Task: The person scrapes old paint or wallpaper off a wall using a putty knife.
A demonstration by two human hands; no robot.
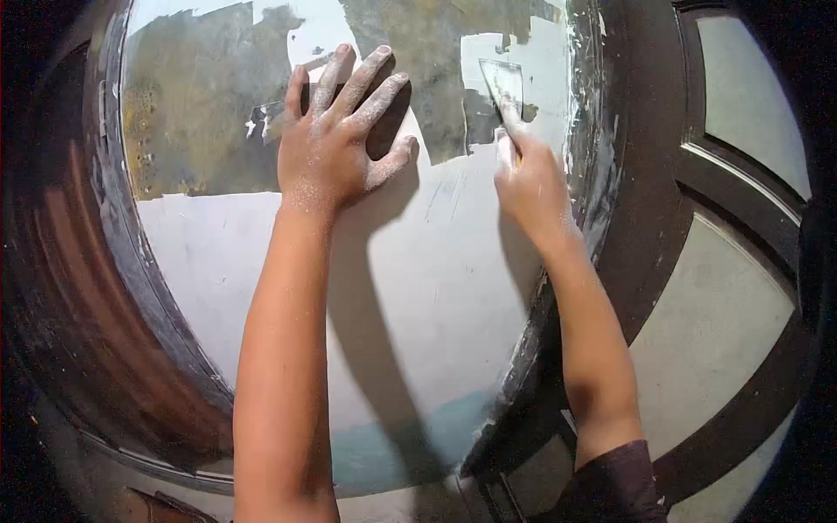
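Observation:
A flat panel (418, 279) fills the middle of the view, white below and stripped to a patchy grey-brown surface (196, 131) above. Against its upper part my left hand (336, 144) lies with fingers spread, dusted with white powder, holding nothing. My right hand (536, 187) is closed around the handle of a scraper (507, 87). The scraper's broad blade points up and rests at or very near the ragged edge of white coating on the upper right. Most of the handle is hidden in my fingers.
A dark frame (602, 157) with white smears borders the panel on the right, and a worn grey edge (166, 270) on the left. Dark woodwork with pale inset panels (719, 322) stands at the right. A reddish-brown surface (113, 305) is at the left.

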